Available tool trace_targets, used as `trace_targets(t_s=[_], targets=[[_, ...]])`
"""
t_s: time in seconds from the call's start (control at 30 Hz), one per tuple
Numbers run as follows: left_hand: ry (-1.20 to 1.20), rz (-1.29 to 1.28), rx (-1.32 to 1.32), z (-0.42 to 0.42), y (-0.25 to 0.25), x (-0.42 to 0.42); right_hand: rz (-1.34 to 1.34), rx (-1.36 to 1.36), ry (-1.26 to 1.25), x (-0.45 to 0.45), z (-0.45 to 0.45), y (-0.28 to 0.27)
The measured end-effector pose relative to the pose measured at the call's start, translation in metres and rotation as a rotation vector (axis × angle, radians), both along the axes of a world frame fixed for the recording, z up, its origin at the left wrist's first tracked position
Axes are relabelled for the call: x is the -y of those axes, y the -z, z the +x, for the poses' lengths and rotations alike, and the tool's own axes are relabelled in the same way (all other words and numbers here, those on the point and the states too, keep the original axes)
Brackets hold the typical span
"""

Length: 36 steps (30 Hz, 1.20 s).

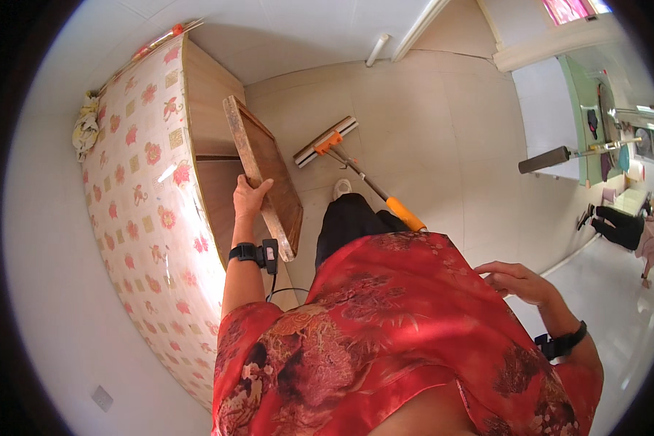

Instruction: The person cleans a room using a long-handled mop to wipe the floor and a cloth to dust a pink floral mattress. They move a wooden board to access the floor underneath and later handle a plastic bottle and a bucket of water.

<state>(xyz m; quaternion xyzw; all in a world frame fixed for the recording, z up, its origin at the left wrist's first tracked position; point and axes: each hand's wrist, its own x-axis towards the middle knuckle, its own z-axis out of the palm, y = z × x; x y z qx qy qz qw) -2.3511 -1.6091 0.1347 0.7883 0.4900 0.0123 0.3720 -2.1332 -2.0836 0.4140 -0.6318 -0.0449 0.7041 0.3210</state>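
My left hand (249,197) grips the worn edge of a shallow wooden framed panel (275,163), which may be a cabinet door or a drawer. It is held tilted beside the open side of a wooden cabinet (213,92). In front of my feet, the head of a sponge mop (327,143) rests on the floor. Its pole has an orange grip (406,213), and the top end is hidden behind my red patterned shirt (370,305). My right hand (515,280) hangs beside the shirt with bent fingers, holding nothing that I can see.
A flowered plastic cloth (147,163) covers the cabinet top, with a bundled cloth (85,128) at its far corner. At right stands a green and white counter (550,114), near a pole with a dark grip (545,159). Another person (627,229) is farther off. A short white pipe (377,50) stands by the wall.
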Motion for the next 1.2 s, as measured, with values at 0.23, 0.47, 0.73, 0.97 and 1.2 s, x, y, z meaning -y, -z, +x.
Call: trace_targets(t_s=[0.23,0.47,0.73,0.97,1.2], targets=[[0.023,-0.037,-0.038,0.029,0.005,0.010,-0.145,0.050,-0.120,0.001,0.025,-0.043],[0.003,0.039,0.026,0.021,0.015,0.011,-0.252,0.059,-0.374,-0.001,0.027,-0.084],[0.021,0.075,-0.014,0.033,0.019,0.021,-0.203,0.073,-0.550,0.001,0.025,-0.072],[0.008,0.089,0.010,0.020,0.018,0.014,-0.141,-0.007,-0.651,0.009,0.025,-0.046],[-0.005,0.059,0.052,0.019,0.019,0.015,-0.201,0.141,-0.837,0.020,-0.005,-0.034]])
